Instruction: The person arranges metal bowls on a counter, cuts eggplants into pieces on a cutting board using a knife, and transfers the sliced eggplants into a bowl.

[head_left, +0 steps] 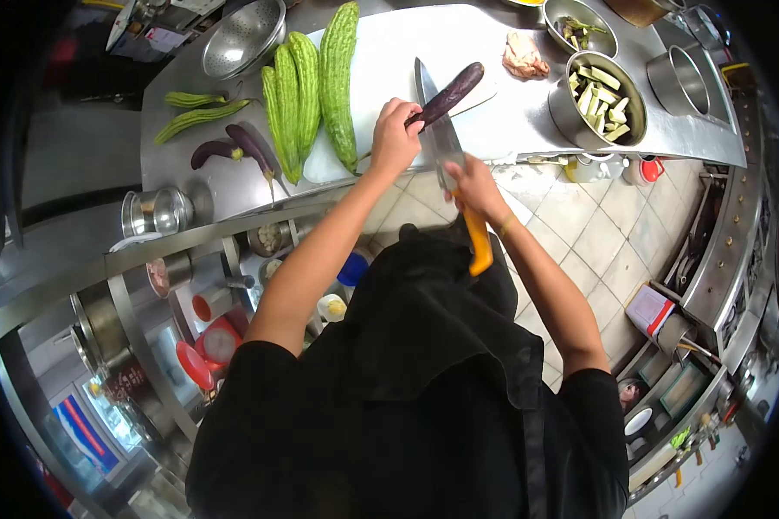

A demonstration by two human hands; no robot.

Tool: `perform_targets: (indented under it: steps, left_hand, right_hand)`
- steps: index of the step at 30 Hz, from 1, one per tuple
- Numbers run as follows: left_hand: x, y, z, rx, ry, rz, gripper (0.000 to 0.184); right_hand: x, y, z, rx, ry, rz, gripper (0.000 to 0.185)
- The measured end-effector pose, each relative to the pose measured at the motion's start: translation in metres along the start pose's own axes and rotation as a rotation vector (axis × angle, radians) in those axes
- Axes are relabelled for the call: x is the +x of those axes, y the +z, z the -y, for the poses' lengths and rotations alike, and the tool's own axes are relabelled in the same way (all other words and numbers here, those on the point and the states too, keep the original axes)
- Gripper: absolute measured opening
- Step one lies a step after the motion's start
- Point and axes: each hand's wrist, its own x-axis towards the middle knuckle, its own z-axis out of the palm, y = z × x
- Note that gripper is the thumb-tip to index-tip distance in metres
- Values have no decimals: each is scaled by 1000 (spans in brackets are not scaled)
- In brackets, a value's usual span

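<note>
My left hand (396,137) is closed around the near end of a dark purple eggplant (455,92), which slants up and to the right over the white cutting board (389,52). In my right hand (476,186) is a large knife (441,138). Its orange handle sticks out below the fist, and its wide blade points away from me, passing beside or under the eggplant. Whether the edge touches the eggplant I cannot tell. Left of my left hand, several long green bitter gourds (338,82) lie on and beside the board.
At the left are more eggplants (249,149), slim green gourds (201,118) and a colander (244,39). At the right stand a pot (590,137) of pale cut pieces, a bowl (610,43) of trimmings, a crumpled pinkish thing (524,56) and another pot (679,82).
</note>
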Motion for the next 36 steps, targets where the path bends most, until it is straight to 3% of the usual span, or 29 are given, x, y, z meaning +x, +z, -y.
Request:
perform_targets:
  steps: [5,8,10,12,18,23,25,26,28,30,31,33,36]
  left_hand:
    - [-25,-44,13,-1,66,13,27]
    - [-42,-59,27,-2,-43,23,20]
    - [-39,-60,28,-20,86,-36,10]
    - [-37,-58,27,-30,85,-64,8]
    - [-38,-58,32,-35,136,-44,8]
    - [-39,-58,36,-5,176,-23,7]
    - [-38,-59,36,-3,173,-10,7]
    - [-38,-60,36,1,168,-2,8]
    - [-33,-63,29,34,165,51,11]
    - [-27,-58,8,145,55,-57,22]
    - [-22,-52,-3,192,30,23,37]
    - [-11,-21,-24,198,78,41,42]
    - [8,32,-44,267,171,120,54]
  right_hand:
    - [36,23,29,86,16,-86,30]
    - [33,31,25,50,37,-155,27]
    - [22,40,24,51,39,-163,27]
    - [15,43,23,56,28,-181,27]
    - [-40,61,3,54,29,-33,25]
    - [-99,53,-11,-137,114,5,21]
    - [-119,36,-29,-427,-18,10,20]
    - [-138,23,-26,-413,71,49,20]
    - [-178,2,-2,-392,158,73,21]
    - [-205,-20,-4,-169,273,-10,19]
    - [-210,-30,-8,-170,276,-18,19]
    - [-213,-44,-20,-4,252,-224,19]
    - [-187,-65,-35,95,136,-284,19]
